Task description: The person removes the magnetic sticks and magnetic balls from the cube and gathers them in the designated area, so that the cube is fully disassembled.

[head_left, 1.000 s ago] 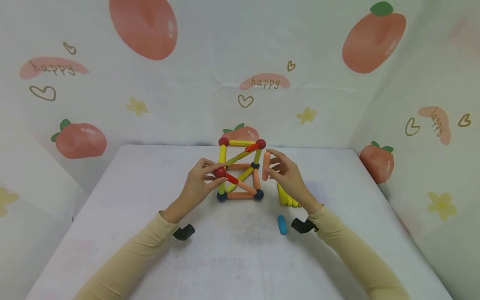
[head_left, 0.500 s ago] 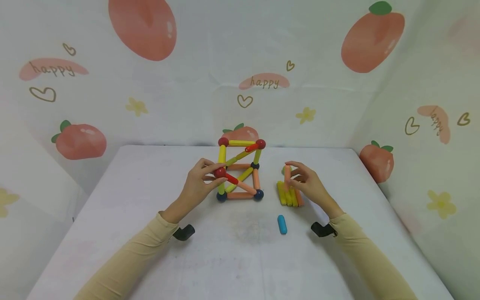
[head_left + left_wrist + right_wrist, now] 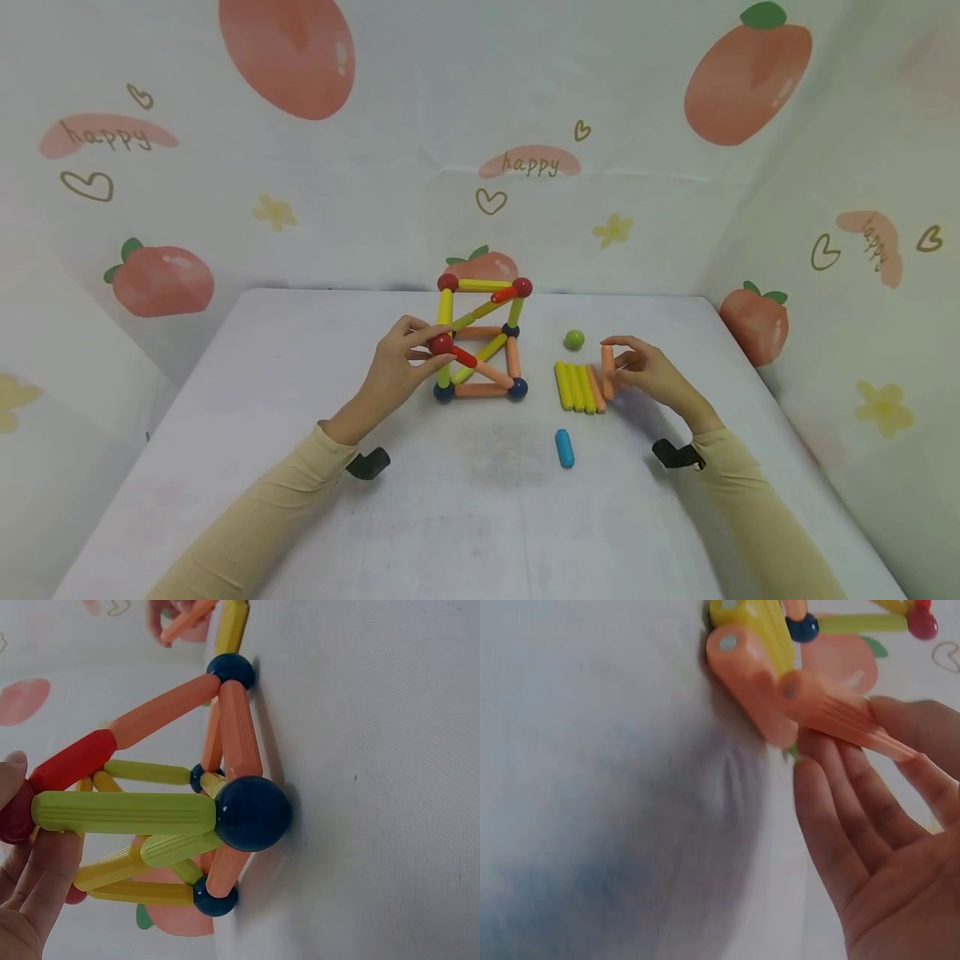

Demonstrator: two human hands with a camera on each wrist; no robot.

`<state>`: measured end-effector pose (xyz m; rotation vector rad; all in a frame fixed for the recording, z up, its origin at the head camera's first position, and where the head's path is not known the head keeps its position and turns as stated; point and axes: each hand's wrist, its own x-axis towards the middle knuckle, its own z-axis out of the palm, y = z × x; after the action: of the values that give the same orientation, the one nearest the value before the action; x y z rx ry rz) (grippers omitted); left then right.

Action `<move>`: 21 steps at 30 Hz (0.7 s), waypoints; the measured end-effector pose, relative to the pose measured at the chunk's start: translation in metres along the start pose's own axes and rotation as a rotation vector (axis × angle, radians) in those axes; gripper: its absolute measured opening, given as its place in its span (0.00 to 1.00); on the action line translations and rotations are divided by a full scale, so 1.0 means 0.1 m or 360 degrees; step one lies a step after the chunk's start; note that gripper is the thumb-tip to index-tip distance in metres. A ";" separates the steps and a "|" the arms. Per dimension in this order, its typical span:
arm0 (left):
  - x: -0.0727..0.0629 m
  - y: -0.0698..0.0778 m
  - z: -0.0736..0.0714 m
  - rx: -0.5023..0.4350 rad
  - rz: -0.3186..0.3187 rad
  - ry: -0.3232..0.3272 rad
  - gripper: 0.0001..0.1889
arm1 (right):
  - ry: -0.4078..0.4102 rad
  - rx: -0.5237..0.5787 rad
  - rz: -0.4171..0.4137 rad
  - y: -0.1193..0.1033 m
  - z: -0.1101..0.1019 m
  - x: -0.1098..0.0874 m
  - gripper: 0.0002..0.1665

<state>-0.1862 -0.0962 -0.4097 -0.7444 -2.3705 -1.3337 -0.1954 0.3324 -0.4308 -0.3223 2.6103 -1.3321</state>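
Observation:
A frame of magnetic rods and balls stands on the table, with dark blue balls (image 3: 444,392) at its base and red balls (image 3: 522,287) higher up. My left hand (image 3: 390,367) pinches the near-left red ball (image 3: 441,343) between thumb and fingers. A lime rod (image 3: 124,812) runs from that ball down to a blue ball (image 3: 253,814). To the right, my right hand (image 3: 656,379) pinches an orange magnetic rod (image 3: 608,372), tilted in the right wrist view. Just left of it lies another orange rod (image 3: 750,686), beside a row of yellow rods (image 3: 576,387).
A green ball (image 3: 574,339) sits behind the row of rods. Nearer the front, a short blue rod (image 3: 564,448) lies alone on the white table (image 3: 450,525). A printed cloth (image 3: 375,208) hangs behind and at the sides.
My right hand has carried the orange rod rightward and down, away from the frame to the right end of the row. The left hand has kept its place on the red ball.

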 end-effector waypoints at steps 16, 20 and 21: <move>0.01 -0.01 0.01 -0.0006 -0.0009 0.0017 0.22 | -0.0195 0.0152 0.0256 0.13 -0.07 0.05 0.29; 0.01 -0.01 0.01 -0.0002 -0.0008 0.0019 0.22 | -0.0239 0.0138 0.0239 0.15 -0.08 0.08 0.29; 0.00 -0.01 0.01 -0.0001 -0.0009 0.0020 0.22 | -0.0249 0.0131 0.0228 0.15 -0.08 0.09 0.29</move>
<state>-0.1873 -0.0953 -0.4111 -0.7280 -2.3643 -1.3379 -0.2077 0.3450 -0.4390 -0.2128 2.3945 -1.3064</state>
